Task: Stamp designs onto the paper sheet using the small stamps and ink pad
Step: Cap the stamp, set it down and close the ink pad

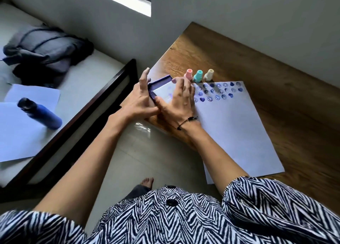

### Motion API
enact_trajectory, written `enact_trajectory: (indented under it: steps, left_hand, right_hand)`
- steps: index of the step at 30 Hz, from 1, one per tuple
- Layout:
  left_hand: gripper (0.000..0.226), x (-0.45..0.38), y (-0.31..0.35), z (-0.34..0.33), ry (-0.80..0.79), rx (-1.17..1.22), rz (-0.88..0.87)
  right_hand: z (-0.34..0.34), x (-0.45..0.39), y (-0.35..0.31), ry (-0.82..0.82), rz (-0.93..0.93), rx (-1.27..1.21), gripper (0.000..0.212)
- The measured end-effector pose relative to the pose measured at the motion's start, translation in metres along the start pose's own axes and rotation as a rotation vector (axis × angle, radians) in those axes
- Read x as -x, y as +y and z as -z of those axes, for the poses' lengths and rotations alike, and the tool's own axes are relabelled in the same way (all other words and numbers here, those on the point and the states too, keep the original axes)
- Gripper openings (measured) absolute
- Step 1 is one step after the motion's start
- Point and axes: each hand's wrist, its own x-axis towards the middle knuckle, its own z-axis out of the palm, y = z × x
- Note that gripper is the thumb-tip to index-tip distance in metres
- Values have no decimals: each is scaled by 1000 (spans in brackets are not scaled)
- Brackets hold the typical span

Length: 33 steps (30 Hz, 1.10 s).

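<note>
Both hands, left hand [141, 98] and right hand [177, 101], are pressing the ink pad [161, 89] at frame center, fingers splayed, steadying its lid. Three stamps [199, 75] are standing idle beside the paper sheet [233, 129].

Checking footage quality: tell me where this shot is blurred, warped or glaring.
Head view: wide-angle warp bends the table edges; the blue bottle is smeared; glare on the floor by the table corner; the stamps and prints on the paper read fairly sharp.

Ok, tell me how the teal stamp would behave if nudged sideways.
The teal stamp stands upright, tall for its base, so it would probably tip. Its rounded body suggests it might then roll. It looks like light plastic, likely knocking the pink stamp beside it.
</note>
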Motion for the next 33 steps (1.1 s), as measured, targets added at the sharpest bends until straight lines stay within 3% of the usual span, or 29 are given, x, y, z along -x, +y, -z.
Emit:
enact_trajectory:
  steps: [15, 33]
  left_hand:
    - [109, 3, -4, 12, -107, 52, 24]
    - [95, -8, -1, 10, -108, 116, 91]
  right_hand:
    - [-15, -2, 7, -7, 3, 59, 67]
    - [-21, -27, -5, -125, -99, 104, 79]
